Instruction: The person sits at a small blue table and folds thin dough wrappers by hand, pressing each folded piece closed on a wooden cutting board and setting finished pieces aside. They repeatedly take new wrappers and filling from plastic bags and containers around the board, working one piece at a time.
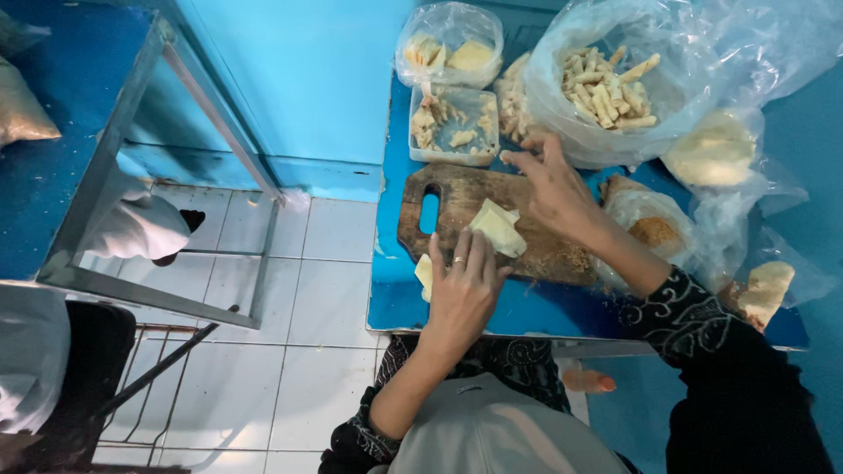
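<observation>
Left hand point(463, 285) lies spread, fingertips pressing a thin, soft, tearable pastry wrapper point(497, 227) on the wooden cutting board point(457, 189) near the table's front edge; right hand point(549, 183) hovers open above.

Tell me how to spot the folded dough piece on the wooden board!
Find the small blue table with the dark brown wooden cutting board on it. In the board's middle, right above the left hand, lies the pale yellow folded dough wrapper. Unlike the finished rolls in the big clear plastic bag behind, it is flat, loose and alone on the board.
</observation>
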Demonstrator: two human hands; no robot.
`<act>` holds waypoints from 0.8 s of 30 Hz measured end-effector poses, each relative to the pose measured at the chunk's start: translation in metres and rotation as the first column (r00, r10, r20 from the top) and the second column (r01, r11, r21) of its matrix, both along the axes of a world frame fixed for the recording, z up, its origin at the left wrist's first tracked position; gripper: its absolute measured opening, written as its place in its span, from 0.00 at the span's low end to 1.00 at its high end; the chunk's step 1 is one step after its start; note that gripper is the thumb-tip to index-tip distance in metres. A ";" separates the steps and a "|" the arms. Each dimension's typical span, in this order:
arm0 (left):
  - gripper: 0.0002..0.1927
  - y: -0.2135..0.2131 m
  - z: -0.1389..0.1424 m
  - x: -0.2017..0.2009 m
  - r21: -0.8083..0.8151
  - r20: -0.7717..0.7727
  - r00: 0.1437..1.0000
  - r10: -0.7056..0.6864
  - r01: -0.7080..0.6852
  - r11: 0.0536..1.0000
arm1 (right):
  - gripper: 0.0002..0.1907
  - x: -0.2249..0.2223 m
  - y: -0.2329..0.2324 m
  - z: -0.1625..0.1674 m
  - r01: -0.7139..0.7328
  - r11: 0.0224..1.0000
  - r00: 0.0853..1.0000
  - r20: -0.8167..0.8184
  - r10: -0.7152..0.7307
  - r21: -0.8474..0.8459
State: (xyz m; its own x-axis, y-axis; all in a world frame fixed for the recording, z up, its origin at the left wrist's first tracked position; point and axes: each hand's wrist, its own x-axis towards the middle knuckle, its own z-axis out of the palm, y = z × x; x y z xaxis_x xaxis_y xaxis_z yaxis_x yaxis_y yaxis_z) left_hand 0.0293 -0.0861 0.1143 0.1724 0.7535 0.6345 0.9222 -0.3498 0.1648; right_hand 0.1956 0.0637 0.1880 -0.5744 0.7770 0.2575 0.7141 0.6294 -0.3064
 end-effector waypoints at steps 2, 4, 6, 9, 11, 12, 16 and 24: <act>0.27 0.000 0.000 0.000 0.002 -0.014 1.000 0.005 -0.005 1.000 | 0.32 0.002 -0.005 0.006 0.029 0.999 0.999 0.030 -0.029 -0.025; 0.27 0.000 0.001 0.000 -0.003 -0.007 1.000 0.004 -0.004 1.000 | 0.30 0.001 -0.007 0.010 0.009 0.999 1.000 0.014 -0.009 -0.044; 0.27 0.000 0.000 0.000 -0.003 -0.003 1.000 0.006 -0.006 1.000 | 0.31 -0.004 -0.005 0.014 -0.039 0.999 0.999 -0.005 0.039 0.006; 0.27 0.000 -0.001 0.000 -0.005 -0.009 1.000 0.007 -0.007 1.000 | 0.33 -0.024 0.011 0.015 -0.089 0.988 0.996 0.038 0.085 0.128; 0.26 0.000 -0.001 0.000 -0.005 -0.015 1.000 0.008 -0.008 1.000 | 0.28 -0.044 0.030 0.015 -0.052 0.988 0.987 0.161 0.028 0.146; 0.26 0.000 -0.001 0.000 -0.008 -0.010 1.000 0.010 -0.010 1.000 | 0.26 -0.052 0.041 0.017 -0.054 0.991 0.980 0.197 0.029 0.125; 0.27 -0.001 0.000 0.000 -0.015 0.018 1.000 0.009 -0.009 1.000 | 0.19 -0.078 0.069 0.019 -0.038 0.994 0.952 0.307 0.005 0.102; 0.26 -0.002 0.004 0.000 -0.015 -0.016 1.000 0.014 -0.014 1.000 | 0.18 -0.089 0.071 0.019 -0.094 0.993 0.944 0.323 0.068 0.066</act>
